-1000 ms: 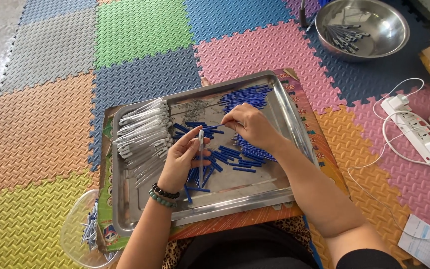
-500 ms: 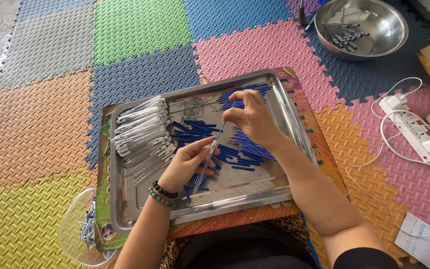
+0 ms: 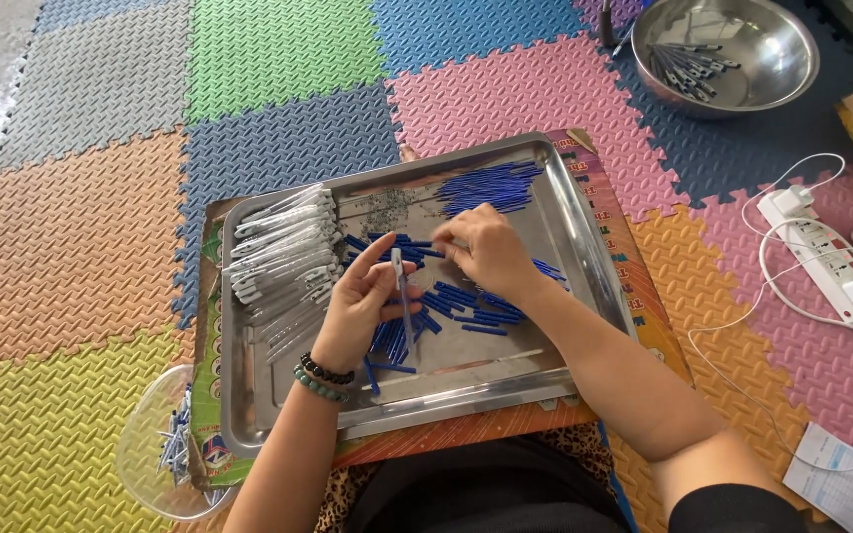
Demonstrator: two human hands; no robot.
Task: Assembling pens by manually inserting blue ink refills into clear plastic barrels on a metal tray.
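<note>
Foam mats [image 3: 278, 59] in green, blue, pink, orange, yellow and grey cover the floor, with a white power strip [image 3: 821, 259] on the pink tile at right and a steel bowl [image 3: 728, 54] of dark pen parts at the top. A steel tray [image 3: 565, 197] on a printed board [image 3: 659, 326] holds clear barrels [image 3: 283, 252] on its left and blue refills [image 3: 491, 188] scattered about the middle. The left hand [image 3: 357, 311] pinches one barrel upright over the tray, the right hand [image 3: 486, 252] has fingertips drawn together on a refill, and a clear lid [image 3: 165, 454] of small tips lies at the tray's near-left corner.
</note>
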